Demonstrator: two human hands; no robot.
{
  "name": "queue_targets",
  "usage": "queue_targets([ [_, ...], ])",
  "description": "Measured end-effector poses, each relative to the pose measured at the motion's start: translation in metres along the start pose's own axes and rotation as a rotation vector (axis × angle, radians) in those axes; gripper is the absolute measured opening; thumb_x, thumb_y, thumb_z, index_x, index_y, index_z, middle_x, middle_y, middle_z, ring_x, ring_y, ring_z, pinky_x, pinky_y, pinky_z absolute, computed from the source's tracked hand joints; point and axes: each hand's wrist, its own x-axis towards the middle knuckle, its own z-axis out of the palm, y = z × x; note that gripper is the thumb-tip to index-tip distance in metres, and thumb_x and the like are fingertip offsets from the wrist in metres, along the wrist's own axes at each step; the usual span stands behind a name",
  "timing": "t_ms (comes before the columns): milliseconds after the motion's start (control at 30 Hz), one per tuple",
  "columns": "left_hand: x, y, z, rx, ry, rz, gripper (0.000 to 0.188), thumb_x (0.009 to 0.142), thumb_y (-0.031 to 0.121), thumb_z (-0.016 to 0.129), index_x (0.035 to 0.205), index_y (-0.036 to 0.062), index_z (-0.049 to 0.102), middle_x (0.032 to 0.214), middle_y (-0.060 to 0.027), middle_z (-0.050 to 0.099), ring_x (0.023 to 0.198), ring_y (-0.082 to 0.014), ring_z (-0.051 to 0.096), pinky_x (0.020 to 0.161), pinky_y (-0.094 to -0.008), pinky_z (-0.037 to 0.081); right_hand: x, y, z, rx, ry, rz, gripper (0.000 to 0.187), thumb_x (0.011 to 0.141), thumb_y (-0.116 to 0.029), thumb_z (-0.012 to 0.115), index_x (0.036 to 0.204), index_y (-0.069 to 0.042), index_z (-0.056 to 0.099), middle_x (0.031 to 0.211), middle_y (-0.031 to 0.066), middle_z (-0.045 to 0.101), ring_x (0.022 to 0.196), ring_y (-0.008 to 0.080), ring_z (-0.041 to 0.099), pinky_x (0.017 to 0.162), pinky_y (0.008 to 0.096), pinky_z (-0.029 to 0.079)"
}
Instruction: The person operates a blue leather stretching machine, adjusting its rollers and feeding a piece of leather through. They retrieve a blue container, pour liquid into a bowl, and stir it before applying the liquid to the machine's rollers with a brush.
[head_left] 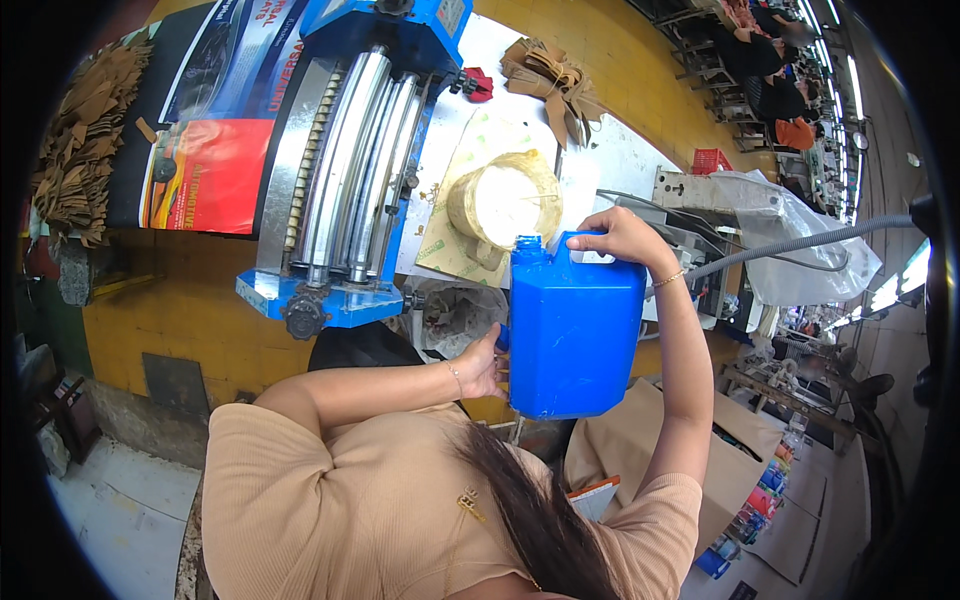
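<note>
A blue plastic jug point(575, 340) stands upright in front of me, its threaded neck point(528, 243) uncapped. My right hand point(625, 240) is closed around the handle at its top right. Low on the jug's left side is my left hand point(482, 364), with a small blue cap point(503, 338) pinched by the thumb; part of the fingers is hidden by the jug. Just beyond the neck sits a stained, yellowish pitcher point(470, 205) with white liquid in it. Under the pitcher lies a patterned sheet point(440, 245).
A blue machine with shiny metal rollers point(345, 165) stands to the left. Stacks of brown pieces point(90, 140) lie at far left, with another brown bundle point(550, 80) behind the pitcher. A grey corrugated hose point(800, 240) crosses at right. Several people sit at the far right.
</note>
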Motion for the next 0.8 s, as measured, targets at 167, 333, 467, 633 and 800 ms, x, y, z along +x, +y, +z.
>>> queue_targets([
  [167,0.0011,-0.0004,-0.0033,-0.017,-0.001,-0.021,0.08,0.098,0.067,0.015,0.149,0.0064,0.026,0.148,-0.0214,0.032,0.142,-0.0402,0.025,0.109,-0.0717,0.017,0.0014,0.0,0.001,0.002,0.003,-0.008,0.049,0.078,-0.05,0.076,0.092,-0.003,0.076,0.07,0.0084,0.069,0.06,0.0154,0.063,0.058,0.0291,0.051],
  [333,0.0016,-0.0004,-0.004,-0.012,-0.015,-0.015,0.081,0.097,0.067,0.015,0.15,0.0065,0.024,0.149,-0.0215,0.031,0.142,-0.0404,0.024,0.108,-0.0719,0.017,0.0021,-0.0007,0.0006,0.005,-0.004,0.01,0.05,0.078,-0.051,0.076,0.093,-0.003,0.076,0.071,0.0085,0.069,0.06,0.0156,0.063,0.058,0.0292,0.052],
  [467,0.0004,-0.0002,-0.0031,0.002,0.004,-0.008,0.081,0.097,0.067,0.015,0.15,0.0065,0.023,0.15,-0.0214,0.03,0.142,-0.0407,0.024,0.108,-0.0716,0.017,0.0031,-0.001,0.0003,-0.001,-0.015,0.027,0.051,0.078,-0.051,0.076,0.094,-0.003,0.076,0.072,0.0085,0.07,0.061,0.0162,0.064,0.058,0.0295,0.052],
  [633,0.0003,-0.0001,-0.004,-0.007,-0.028,-0.017,0.081,0.097,0.067,0.014,0.15,0.0062,0.023,0.149,-0.0215,0.03,0.142,-0.0407,0.025,0.108,-0.0712,0.02,0.0036,-0.0002,0.0007,-0.005,-0.013,0.036,0.052,0.078,-0.053,0.076,0.094,-0.004,0.076,0.072,0.0084,0.069,0.062,0.0162,0.064,0.059,0.0295,0.052],
  [800,0.001,-0.0008,-0.005,-0.021,-0.032,-0.01,0.084,0.096,0.069,0.023,0.15,0.0042,0.02,0.144,-0.0219,0.033,0.135,-0.0376,0.034,0.107,-0.0695,0.025,0.0035,0.0004,-0.0002,-0.009,-0.033,0.04,0.052,0.078,-0.053,0.075,0.094,-0.004,0.076,0.072,0.009,0.069,0.062,0.0166,0.064,0.06,0.0302,0.053],
])
